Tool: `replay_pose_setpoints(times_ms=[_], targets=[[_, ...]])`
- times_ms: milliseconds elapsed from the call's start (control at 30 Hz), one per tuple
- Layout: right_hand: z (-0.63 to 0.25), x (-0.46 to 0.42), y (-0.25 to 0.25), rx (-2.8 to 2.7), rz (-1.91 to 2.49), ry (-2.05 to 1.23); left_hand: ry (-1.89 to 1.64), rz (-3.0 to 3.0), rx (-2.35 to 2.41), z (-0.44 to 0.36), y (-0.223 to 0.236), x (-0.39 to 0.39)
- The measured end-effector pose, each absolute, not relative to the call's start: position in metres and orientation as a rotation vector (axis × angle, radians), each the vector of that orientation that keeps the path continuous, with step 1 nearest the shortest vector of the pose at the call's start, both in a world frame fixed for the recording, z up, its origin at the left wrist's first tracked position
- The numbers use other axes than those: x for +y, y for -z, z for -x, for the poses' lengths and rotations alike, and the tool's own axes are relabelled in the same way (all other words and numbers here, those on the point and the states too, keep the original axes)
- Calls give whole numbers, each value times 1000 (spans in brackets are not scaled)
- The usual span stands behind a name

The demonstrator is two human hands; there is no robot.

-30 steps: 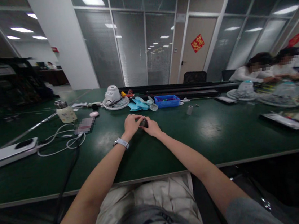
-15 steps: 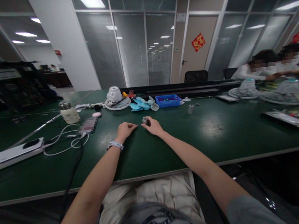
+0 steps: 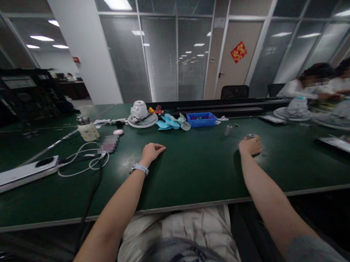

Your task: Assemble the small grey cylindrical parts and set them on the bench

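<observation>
My right hand point(image 3: 250, 145) is closed around a small silver metal cylinder point(image 3: 251, 136), whose top shows above the fingers at the right of the green table point(image 3: 196, 175). A second small metal cylinder point(image 3: 228, 130) stands upright on the table, a little to the left of that hand and farther back. My left hand point(image 3: 153, 151) is low over the table's middle, its thumb and fingers pressed together. Anything between those fingertips is too small or hidden to make out.
Along the back lie a white fan head point(image 3: 141, 114), blue fan blades point(image 3: 168, 122) and a blue tray point(image 3: 201, 119) of small parts. A bottle point(image 3: 87, 129), cables point(image 3: 81, 172) and a white power strip point(image 3: 21, 174) occupy the left. Other people point(image 3: 318, 81) sit at the far right.
My right hand has moved far to the right with the metal cylinder, away from my left hand. My left hand stays in nearly the same place, fingers pressed together.
</observation>
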State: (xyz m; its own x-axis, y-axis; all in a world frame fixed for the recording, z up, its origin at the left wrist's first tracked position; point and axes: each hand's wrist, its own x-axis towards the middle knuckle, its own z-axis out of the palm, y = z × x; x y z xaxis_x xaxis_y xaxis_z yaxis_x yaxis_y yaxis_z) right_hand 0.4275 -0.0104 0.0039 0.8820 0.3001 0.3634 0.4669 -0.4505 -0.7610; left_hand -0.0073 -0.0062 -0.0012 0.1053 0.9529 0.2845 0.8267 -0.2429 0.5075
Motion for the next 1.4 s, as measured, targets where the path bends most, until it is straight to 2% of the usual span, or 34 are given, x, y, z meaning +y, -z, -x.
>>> replay_pose_setpoints(times_ms=[133, 233, 367, 433, 567, 700, 900, 1033, 1133, 1300, 1400], targets=[[-428, -10, -2, -512, 2128, 190, -832, -2161, 1784, 7, 0, -8], [-415, -14, -15, -480, 2068, 326, -861, -2134, 1761, 6, -1, -9], [-365, -23, -41, -918, 1810, 542, -1043, -1950, 1859, 4, -2, -8], [-322, -25, -47, -1372, 1596, 452, -1118, -1849, 1919, 3, -3, -7], [-231, -21, -33, -2072, 1198, 8, -1168, -1738, 1958, 3, -4, -8], [-180, -9, -11, -2252, 1135, -280, -1165, -1745, 1949, 3, -3, -9], [-157, -2, -5, -2288, 1209, -200, -1146, -1796, 1955, 2, 2, -5], [-182, -4, -18, -2255, 1196, 55, -1139, -1800, 1946, 2, 2, -5], [-250, -5, -32, -2040, 1271, 231, -1108, -1790, 1944, 1, 1, -5], [-402, -17, -42, -1363, 1741, 481, -1097, -1806, 1934, 1, 1, -5], [-453, -29, -39, -955, 2007, 416, -1102, -1801, 1935, 2, 1, -5]])
